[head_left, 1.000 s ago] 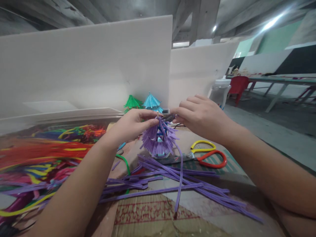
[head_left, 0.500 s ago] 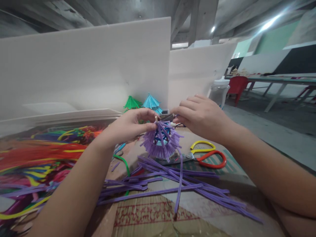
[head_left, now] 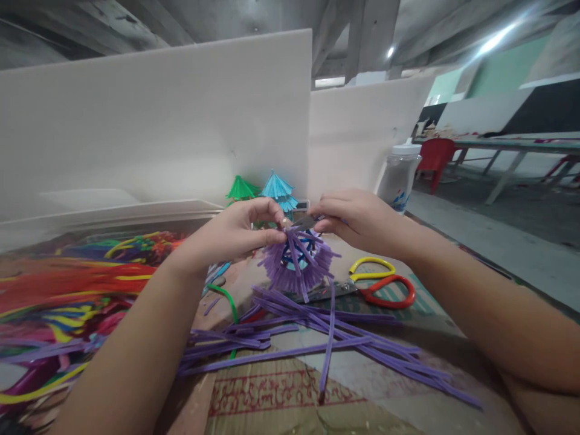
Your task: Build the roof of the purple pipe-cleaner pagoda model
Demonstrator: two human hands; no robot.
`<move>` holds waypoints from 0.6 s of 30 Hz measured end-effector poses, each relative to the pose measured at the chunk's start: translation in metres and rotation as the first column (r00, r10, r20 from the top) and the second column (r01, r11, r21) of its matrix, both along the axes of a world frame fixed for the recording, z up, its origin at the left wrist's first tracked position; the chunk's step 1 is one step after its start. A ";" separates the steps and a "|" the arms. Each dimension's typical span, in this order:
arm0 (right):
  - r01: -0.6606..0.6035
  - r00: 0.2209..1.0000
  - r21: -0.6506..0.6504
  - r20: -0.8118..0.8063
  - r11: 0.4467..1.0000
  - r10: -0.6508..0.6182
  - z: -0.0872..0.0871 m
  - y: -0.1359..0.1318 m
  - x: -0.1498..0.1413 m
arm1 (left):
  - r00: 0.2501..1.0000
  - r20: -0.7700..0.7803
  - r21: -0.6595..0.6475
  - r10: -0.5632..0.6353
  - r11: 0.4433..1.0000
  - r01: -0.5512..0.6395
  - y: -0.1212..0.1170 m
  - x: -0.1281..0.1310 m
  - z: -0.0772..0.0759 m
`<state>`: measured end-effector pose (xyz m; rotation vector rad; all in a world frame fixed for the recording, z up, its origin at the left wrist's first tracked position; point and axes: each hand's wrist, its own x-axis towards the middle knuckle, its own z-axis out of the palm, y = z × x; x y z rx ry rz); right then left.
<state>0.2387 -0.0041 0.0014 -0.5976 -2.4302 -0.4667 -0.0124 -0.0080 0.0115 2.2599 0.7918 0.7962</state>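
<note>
The purple model (head_left: 275,273) sits near the middle of the view, just above the tabletop (head_left: 357,420) or touching it; I cannot tell which. Taking it as the clock's centre, the left hand (head_left: 247,228) comes in from ten o'clock, thumb and fingers pinched together at the model's top, beside a pale tip. The right hand (head_left: 356,216) lies between one and two o'clock, fingers closed round a small metal tool (head_left: 304,223) whose end reaches the upper purple strips.

The model looks light, with a fuzzy, soft fringe over a stiffer blue frame (head_left: 307,246). It should not be slippery, but the fringe would likely bend or flatten under a full grasp, and the wide skirt gives little firm to press on. The narrow top seems the best place to pinch, with the frame as second choice.

One strip hangs down toward five o'clock and might snag. Loose purple strips (head_left: 369,342) lie at five to seven o'clock, just beside the model. Scissors (head_left: 352,287) lie past three o'clock, their blades partly hidden by the fringe. A pile of coloured strips (head_left: 104,279) spreads at nine, somewhat blurred.
</note>
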 end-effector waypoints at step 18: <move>0.030 0.999 0.103 -0.015 0.994 -0.028 -0.006 0.007 -0.002 | 1.000 -0.003 0.030 0.010 1.000 -0.010 0.004 -0.001 0.000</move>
